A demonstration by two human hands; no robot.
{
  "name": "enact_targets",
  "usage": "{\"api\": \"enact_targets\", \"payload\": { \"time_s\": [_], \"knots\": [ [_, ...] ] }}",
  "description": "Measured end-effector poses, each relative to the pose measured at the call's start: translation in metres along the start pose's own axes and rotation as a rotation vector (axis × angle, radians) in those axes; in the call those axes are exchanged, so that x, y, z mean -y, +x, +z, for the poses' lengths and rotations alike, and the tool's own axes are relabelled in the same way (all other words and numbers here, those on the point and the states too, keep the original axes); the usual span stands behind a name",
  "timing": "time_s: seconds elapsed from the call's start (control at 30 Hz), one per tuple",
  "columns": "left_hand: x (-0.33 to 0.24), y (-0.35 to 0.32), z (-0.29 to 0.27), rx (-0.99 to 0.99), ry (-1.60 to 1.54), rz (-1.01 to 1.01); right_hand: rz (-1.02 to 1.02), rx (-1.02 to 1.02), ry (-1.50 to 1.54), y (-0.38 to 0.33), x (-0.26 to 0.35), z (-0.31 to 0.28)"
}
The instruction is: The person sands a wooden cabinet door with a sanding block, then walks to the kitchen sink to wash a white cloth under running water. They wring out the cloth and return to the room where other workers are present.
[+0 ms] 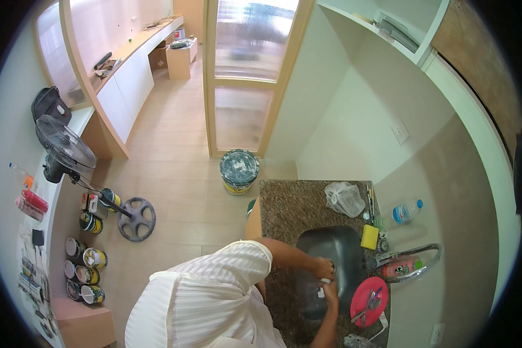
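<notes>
Both hands working over the sink (339,246).
Left hand (323,268) and right hand (330,292) are gripping a small white object (322,288); pink plate (362,296) is holding utensils (370,304).

**Tight room around our fingers at the sink**

Our fingers (326,271) sit over the sink (330,246), and the basin beyond them, away from our body, lies open for a hand to pass. To the right of our fingers the curved tap (414,255) arches in, with a pink bottle (401,268) lying under it. A red plate (370,300) holding utensils blocks the near right. Beyond the fingers and to the right, a yellow sponge (369,236) sits at the sink's rim. Further off, a crumpled plastic bag (344,198) and a clear bottle (405,212) crowd the table (287,206); its left stretch stays bare.
</notes>
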State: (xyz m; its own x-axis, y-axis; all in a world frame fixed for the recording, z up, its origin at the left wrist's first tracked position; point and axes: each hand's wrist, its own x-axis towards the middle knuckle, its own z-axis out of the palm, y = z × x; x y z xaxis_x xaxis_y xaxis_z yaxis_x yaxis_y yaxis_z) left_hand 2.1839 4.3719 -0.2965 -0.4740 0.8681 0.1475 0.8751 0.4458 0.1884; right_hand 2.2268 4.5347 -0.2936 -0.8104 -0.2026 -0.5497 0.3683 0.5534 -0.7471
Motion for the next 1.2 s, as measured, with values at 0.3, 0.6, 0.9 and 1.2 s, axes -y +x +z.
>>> {"api": "enact_targets", "payload": {
  "time_s": [0.3, 0.6, 0.9, 1.2],
  "knots": [
    [0.016, 0.0, -0.005, 0.419, -1.621, -0.767, -0.655, -0.688, -0.738, -0.085, 0.044, 0.013],
    [0.0, 0.0, -0.026, 0.741, -1.213, -0.414, -0.588, -0.532, -0.668, -0.052, 0.026, 0.009],
    [-0.027, -0.022, -0.03, 0.167, -0.439, -0.11, -0.049, -0.072, -0.101, -0.038, 0.003, 0.004],
    [-0.012, -0.017, -0.036, 0.44, -2.236, -0.651, -0.745, -0.729, -0.741, -0.084, 0.048, 0.015]
  ]
}}
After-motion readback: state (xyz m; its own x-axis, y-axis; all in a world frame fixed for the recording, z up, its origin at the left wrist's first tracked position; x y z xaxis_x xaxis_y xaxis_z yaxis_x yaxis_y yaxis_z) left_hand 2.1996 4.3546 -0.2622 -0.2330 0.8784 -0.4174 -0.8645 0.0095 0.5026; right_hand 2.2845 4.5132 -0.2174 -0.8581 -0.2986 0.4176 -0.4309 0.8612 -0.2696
